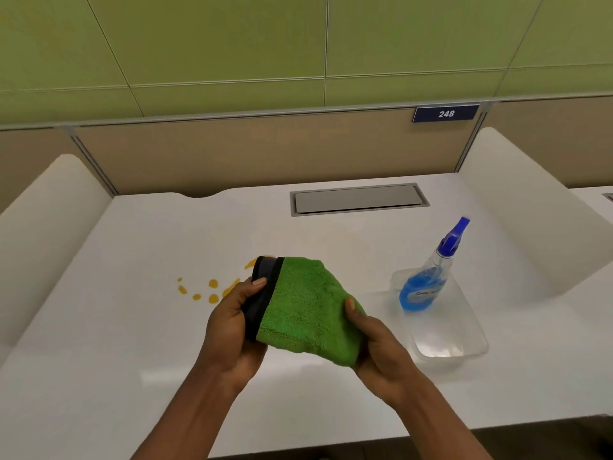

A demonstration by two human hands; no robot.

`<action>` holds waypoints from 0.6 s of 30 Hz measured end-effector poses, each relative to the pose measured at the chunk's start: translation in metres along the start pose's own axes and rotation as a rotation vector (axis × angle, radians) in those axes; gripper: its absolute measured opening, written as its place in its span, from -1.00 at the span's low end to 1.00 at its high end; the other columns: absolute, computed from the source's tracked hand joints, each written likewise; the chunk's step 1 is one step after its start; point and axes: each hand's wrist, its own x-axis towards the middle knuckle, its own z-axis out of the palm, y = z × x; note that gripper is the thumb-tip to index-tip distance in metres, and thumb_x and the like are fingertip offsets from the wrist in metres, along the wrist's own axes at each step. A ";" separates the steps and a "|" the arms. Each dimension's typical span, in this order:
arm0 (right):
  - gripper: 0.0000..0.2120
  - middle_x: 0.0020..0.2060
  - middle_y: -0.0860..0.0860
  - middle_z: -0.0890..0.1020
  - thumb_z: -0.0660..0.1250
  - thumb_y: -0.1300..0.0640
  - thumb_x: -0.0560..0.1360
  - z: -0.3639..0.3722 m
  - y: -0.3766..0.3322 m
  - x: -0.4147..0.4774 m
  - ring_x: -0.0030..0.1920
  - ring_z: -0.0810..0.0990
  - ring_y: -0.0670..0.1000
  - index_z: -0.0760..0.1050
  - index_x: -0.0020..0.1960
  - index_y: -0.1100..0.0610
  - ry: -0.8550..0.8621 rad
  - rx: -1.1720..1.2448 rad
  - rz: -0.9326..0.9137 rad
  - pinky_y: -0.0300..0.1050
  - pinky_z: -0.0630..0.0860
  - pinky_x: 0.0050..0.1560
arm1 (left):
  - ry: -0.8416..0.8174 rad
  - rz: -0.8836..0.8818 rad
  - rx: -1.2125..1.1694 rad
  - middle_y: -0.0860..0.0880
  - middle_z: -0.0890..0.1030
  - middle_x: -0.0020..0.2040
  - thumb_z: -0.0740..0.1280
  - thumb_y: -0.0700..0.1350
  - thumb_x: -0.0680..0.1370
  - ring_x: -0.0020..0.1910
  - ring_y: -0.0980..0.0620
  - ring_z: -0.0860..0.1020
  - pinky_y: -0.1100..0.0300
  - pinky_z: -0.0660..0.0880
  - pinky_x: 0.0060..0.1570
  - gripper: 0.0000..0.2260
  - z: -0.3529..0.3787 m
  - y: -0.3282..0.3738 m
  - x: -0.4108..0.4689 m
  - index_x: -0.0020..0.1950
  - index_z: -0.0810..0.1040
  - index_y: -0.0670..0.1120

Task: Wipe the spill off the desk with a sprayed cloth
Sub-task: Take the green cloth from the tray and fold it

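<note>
A folded green cloth [306, 307] with a dark grey and black edge is held above the white desk [132, 327] between both hands. My left hand [234, 330] grips its dark left edge with the thumb on top. My right hand [376, 343] grips its right end. Orange spill drops [212, 290] lie on the desk just left of and behind the cloth, partly hidden by it. A spray bottle [428, 277] with blue liquid and a blue trigger head leans in a clear plastic tray [447, 340] to the right.
White side dividers [517, 207] rise at both ends of the desk. A grey cable hatch [358, 199] is set into the desk at the back. A beige partition with a blue "248" plate [446, 113] stands behind. The desk's front edge runs near my forearms.
</note>
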 end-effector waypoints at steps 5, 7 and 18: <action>-0.49 0.26 0.21 0.71 0.60 0.06 0.37 0.007 -0.011 -0.003 0.27 0.70 0.22 0.68 0.27 0.21 -0.135 -0.031 -0.141 0.19 0.61 0.32 | -0.112 0.055 -0.159 -0.13 0.79 0.14 0.60 0.16 0.40 0.11 -0.14 0.77 -0.03 0.70 0.15 -0.58 -0.017 0.015 -0.007 0.14 0.79 -0.08; -0.58 0.20 0.19 0.74 0.58 0.12 0.41 0.011 -0.015 -0.003 0.23 0.73 0.22 0.69 0.25 0.19 -0.076 -0.131 -0.193 0.19 0.62 0.30 | -0.187 -0.069 -0.293 -0.17 0.74 0.29 0.24 0.34 0.67 0.29 -0.20 0.71 -0.18 0.62 0.31 -0.44 -0.021 0.000 -0.008 0.25 0.76 -0.09; -0.66 -0.02 0.09 0.81 0.66 0.18 0.36 -0.009 -0.030 0.009 0.01 0.80 0.13 0.71 0.11 0.15 0.239 -0.364 -0.242 0.13 0.72 0.12 | -0.232 -0.295 -0.285 -0.32 0.53 0.53 0.68 0.38 0.23 0.49 -0.40 0.53 -0.40 0.53 0.38 0.03 -0.034 -0.039 -0.009 0.50 0.57 -0.23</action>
